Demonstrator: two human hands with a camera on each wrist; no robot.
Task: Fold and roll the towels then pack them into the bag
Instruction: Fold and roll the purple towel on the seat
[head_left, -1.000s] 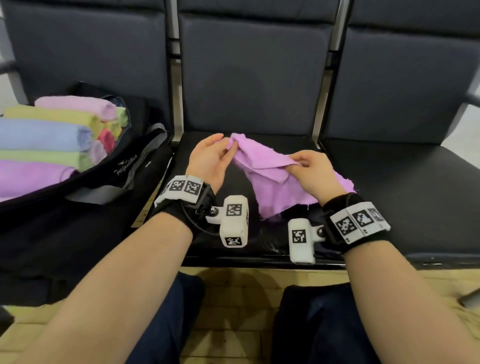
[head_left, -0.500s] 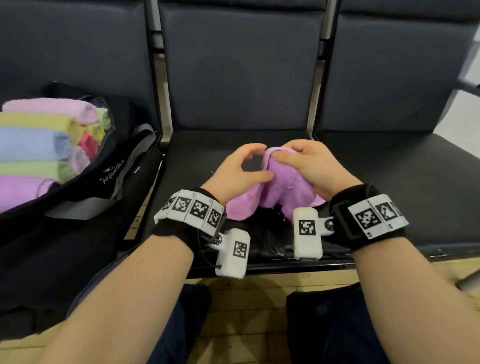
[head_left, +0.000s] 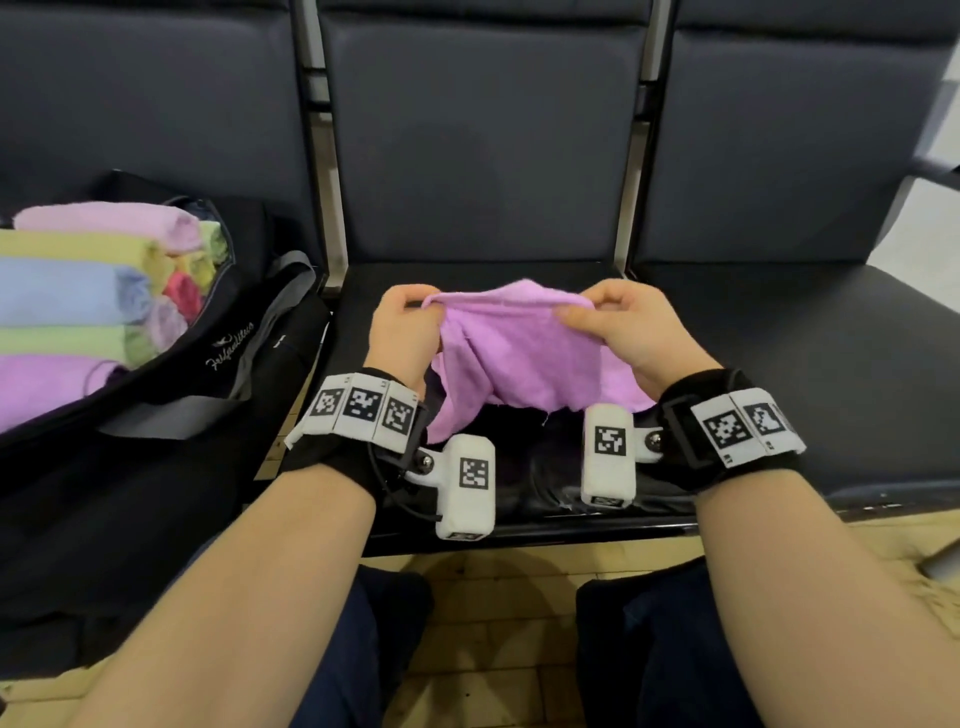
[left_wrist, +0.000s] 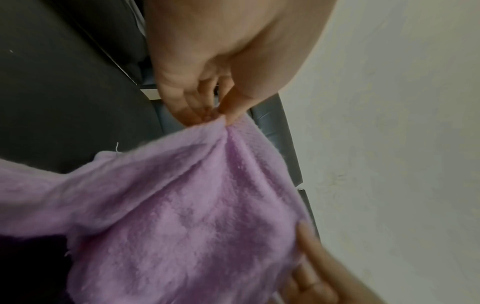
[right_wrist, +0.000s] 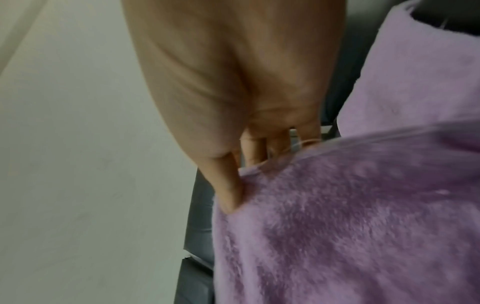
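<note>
Spread apart now, left hand (head_left: 402, 332) and right hand (head_left: 618, 332) pinch seemingly fleecy purple towel (head_left: 519, 358).

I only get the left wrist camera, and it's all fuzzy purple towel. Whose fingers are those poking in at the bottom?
Observer: Those belong to the right hand. It pinches the top edge of the purple towel, opposite the left hand.
Operator: Is there a bag anywhere?
Observer: Yes, a black bag lies open to the person's left.
Operator: Is anything in it yet?
Observer: Rolled towels in pink, yellow, blue, green and purple are stacked inside.
</note>
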